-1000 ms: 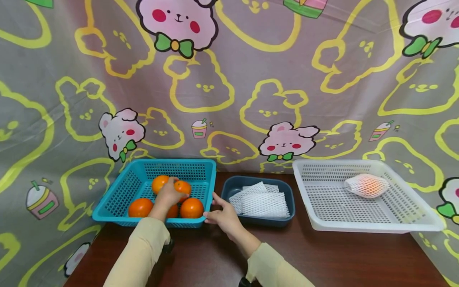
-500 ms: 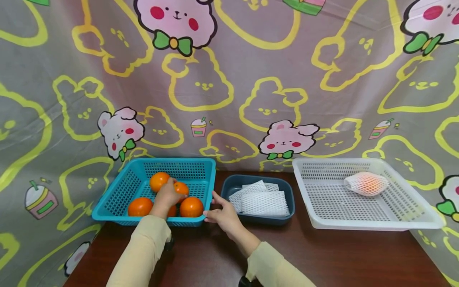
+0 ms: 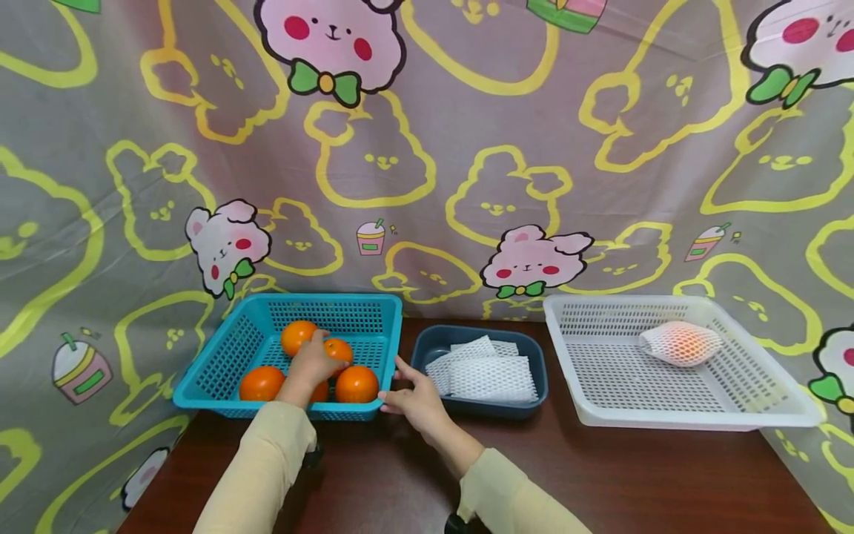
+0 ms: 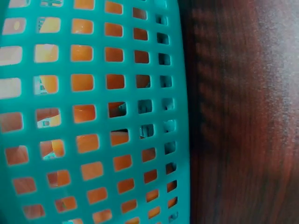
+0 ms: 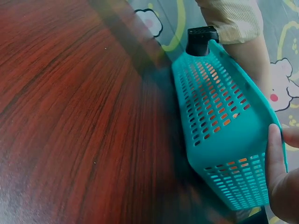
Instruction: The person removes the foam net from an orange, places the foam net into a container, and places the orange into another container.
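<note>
In the head view my left hand (image 3: 315,363) reaches into the teal plastic basket (image 3: 233,326), its fingers and thumb around an orange (image 3: 339,350). Other oranges lie about it: one (image 3: 299,338) behind, one (image 3: 262,383) at the front left and one (image 3: 356,384) at the front right; another is partly hidden by the hand. My right hand (image 3: 422,406) pinches the basket's front right corner; the right wrist view shows the thumb (image 5: 274,154) flat against the outside just below the rim. Through the basket wall (image 4: 103,93) in the left wrist view, orange skin shows.
Right of the basket, a dark blue tray (image 3: 427,337) holds several white foam net sleeves (image 3: 494,378). Farther right stands a white basket (image 3: 600,419) with one netted orange fruit (image 3: 683,343). A patterned cloth (image 3: 427,170) hangs behind the brown table (image 3: 400,475).
The hands and oranges stay almost where they were. The head view shifts only slightly.
</note>
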### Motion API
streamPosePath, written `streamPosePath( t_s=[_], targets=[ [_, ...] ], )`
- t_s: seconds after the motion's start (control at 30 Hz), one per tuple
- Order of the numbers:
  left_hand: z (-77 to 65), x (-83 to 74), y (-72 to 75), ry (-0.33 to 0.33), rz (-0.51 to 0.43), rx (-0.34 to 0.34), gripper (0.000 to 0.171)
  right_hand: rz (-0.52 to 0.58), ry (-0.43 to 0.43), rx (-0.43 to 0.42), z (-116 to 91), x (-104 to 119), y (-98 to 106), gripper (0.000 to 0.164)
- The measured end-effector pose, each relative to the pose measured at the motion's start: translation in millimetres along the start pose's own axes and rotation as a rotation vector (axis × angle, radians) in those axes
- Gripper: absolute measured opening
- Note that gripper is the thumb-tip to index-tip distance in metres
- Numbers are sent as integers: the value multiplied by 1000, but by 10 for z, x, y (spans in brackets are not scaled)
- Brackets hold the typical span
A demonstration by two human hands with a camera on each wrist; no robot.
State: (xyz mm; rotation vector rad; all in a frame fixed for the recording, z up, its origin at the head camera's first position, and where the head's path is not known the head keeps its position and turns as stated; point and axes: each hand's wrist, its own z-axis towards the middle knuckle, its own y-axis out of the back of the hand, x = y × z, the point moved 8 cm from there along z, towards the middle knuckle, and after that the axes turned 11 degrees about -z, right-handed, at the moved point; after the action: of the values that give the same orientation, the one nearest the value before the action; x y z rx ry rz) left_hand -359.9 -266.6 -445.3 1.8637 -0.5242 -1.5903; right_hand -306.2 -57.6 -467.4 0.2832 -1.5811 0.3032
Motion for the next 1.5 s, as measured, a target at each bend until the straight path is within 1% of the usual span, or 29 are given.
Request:
streamPosePath(
  t_s=[0.17,0.3,0.43,0.5,0.57,0.63,0.73,0.8,0.9,1.07,1.17,1.23,1.3,1.43,1.5],
  targets=[
    [-35,-12,0,-19,-1,0,76,-8,2,2,4,-1,3,74],
    [-67,-72,8,-51,0,0,76,-17,8,23,14,6,27,72],
    [-101,-139,22,-83,-9,-10,76,-48,25,50,15,27,81,66],
    [-121,-170,36,-103,-13,-26,75,-79,51,58,7,55,114,62],
    [-140,-204,50,-123,-19,-46,74,-149,94,69,-6,96,150,57],
    [-163,-250,68,-149,-25,-71,72,-268,154,78,-32,155,189,53],
    [-202,-351,73,-185,-47,-89,69,-460,251,87,-82,256,254,50],
    [-224,-434,56,-215,-59,-90,67,-544,303,85,-119,317,312,48],
    [-256,-555,1,-248,-71,-75,66,-576,349,80,-160,384,418,47],
    [-328,-714,-100,-266,-86,-44,65,-594,401,82,-250,483,601,45],
    [-373,-798,-151,-272,-105,-35,64,-639,441,91,-320,555,693,45],
    [-407,-860,-185,-286,-119,-34,63,-692,475,90,-379,616,754,45],
    [-448,-930,-225,-297,-125,-30,62,-776,532,65,-449,691,821,45],
    [-541,-1074,-319,-335,-153,-8,59,-946,665,-26,-604,850,999,42],
    [-586,-1152,-376,-361,-181,13,55,-1000,725,-85,-689,934,1121,42]
  ],
)
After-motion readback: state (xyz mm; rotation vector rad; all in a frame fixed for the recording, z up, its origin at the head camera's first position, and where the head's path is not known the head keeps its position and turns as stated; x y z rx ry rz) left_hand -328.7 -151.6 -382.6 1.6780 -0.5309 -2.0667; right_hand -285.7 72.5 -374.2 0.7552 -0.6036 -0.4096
